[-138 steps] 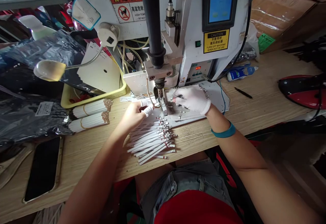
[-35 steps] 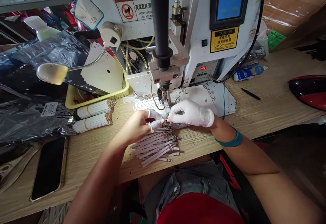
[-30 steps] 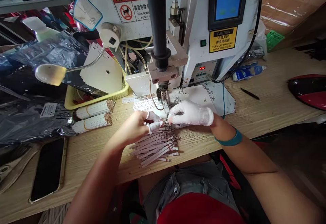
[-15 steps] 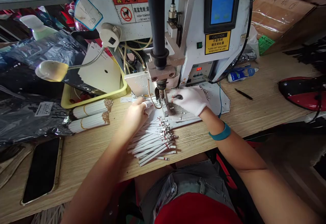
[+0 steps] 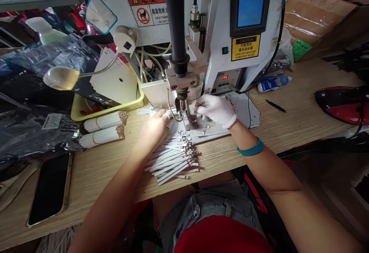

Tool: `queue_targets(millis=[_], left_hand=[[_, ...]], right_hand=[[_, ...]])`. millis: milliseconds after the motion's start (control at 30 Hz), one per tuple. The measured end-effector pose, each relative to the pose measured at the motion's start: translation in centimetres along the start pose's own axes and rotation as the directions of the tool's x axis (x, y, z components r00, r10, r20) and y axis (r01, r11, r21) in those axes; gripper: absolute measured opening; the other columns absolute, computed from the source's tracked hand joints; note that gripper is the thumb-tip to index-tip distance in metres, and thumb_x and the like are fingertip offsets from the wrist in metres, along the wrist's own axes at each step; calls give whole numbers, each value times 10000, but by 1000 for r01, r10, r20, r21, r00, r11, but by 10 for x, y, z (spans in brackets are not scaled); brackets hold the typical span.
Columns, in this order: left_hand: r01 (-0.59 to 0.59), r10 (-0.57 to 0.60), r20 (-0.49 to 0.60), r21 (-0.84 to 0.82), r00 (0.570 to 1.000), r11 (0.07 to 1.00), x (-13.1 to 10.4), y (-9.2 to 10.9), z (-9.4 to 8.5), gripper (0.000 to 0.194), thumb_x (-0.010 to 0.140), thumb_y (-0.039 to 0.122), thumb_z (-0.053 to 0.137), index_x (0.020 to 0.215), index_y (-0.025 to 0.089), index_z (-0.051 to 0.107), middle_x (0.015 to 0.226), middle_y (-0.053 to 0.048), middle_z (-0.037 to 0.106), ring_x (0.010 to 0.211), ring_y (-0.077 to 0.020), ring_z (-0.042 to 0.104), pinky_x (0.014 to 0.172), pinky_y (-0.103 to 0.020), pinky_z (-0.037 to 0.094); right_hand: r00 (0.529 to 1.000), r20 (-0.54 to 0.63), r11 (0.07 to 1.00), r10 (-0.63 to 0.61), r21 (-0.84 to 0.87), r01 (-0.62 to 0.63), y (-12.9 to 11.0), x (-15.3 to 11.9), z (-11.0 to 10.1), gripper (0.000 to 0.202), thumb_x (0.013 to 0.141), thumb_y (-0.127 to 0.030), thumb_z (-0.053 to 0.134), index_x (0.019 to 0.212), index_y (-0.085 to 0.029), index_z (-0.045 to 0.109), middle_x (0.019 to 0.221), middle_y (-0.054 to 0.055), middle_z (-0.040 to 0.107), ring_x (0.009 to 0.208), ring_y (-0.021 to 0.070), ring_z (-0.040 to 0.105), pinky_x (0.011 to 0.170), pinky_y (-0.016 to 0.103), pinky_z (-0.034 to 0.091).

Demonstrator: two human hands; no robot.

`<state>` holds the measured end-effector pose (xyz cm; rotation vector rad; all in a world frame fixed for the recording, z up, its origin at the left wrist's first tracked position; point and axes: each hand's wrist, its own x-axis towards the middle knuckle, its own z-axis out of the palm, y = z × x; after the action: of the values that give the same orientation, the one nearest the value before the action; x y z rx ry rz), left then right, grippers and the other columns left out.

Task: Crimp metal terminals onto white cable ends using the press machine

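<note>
Beside the metal nozzle of a bench machine, my left hand is closed, with white coverings on its fingertips. What it grips is hidden, though thin white strips show by the fingertips. My right hand, in a white glove, pinches thumb and finger together above a tray of small metal pieces; anything between them is too small to make out. A small metal block sits under the nozzle. In front lies a fanned pile of flat white strips with metal-coloured ends.
Two banded bundles of white strips lie left, by a yellow basket. A phone rests at the front left. To the right are a black pen, a blue-and-white packet and a cardboard box. A bendable lamp reaches over the basket.
My right hand has lifted slightly off the tray of small pieces, its fingers drawing together into a pinch. My left hand stays almost in place by the nozzle.
</note>
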<state>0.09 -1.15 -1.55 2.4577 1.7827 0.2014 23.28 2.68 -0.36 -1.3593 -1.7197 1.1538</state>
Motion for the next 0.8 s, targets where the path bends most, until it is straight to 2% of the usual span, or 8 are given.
queue_targets(millis=[167, 233, 400, 567, 667, 800], left_hand=[[15, -17, -17, -119, 1000, 993, 2, -4, -3, 198, 835, 185, 461, 886, 151, 649, 916, -100, 613, 886, -228, 570, 788, -316, 456], [16, -18, -19, -111, 1000, 994, 3, -5, -3, 201, 818, 149, 457, 865, 143, 652, 889, -109, 622, 908, -245, 549, 801, -334, 453], [-69, 67, -54, -39, 996, 997, 4, -4, -1, 247, 837, 152, 427, 927, 148, 656, 901, -115, 615, 908, -260, 487, 809, -369, 432], [-139, 141, 29, -59, 990, 988, 5, -6, 5, 292, 786, 67, 374, 865, 144, 644, 865, -120, 610, 865, -250, 493, 787, -368, 432], [-119, 122, 30, -104, 992, 988, 5, -9, 4, 249, 766, 80, 391, 747, 152, 629, 828, -119, 604, 843, -242, 517, 743, -338, 437], [-66, 66, -7, -250, 998, 966, 3, -10, -8, 214, 800, 201, 453, 768, 153, 660, 834, -84, 621, 769, -194, 550, 700, -288, 435]], right_hand=[[1000, -23, 998, -19, -62, 17, -11, -3, -2, 198, 769, -228, 608, 913, -138, 709, 702, 34, 665, 595, 132, 580, 446, 224, 412], [1000, -10, 999, 5, -46, -5, -12, -3, -1, 189, 784, -240, 612, 905, -133, 711, 676, 34, 662, 570, 127, 583, 435, 221, 411], [997, 30, 996, 66, 62, -67, -10, -3, 3, 243, 821, -352, 627, 844, -116, 675, 623, 44, 652, 470, 101, 562, 383, 205, 397], [993, 47, 989, 105, 96, -110, -14, -6, 4, 204, 823, -319, 632, 819, -116, 656, 624, 36, 639, 485, 99, 572, 384, 198, 425], [987, 97, 965, 125, 220, -144, -10, -4, 7, 123, 811, -246, 627, 844, -128, 641, 643, 26, 635, 514, 103, 592, 389, 191, 450], [971, 214, 878, 103, 440, -190, 1, -1, 16, 120, 756, -155, 636, 872, -139, 612, 682, 17, 625, 492, 89, 572, 368, 184, 452]])
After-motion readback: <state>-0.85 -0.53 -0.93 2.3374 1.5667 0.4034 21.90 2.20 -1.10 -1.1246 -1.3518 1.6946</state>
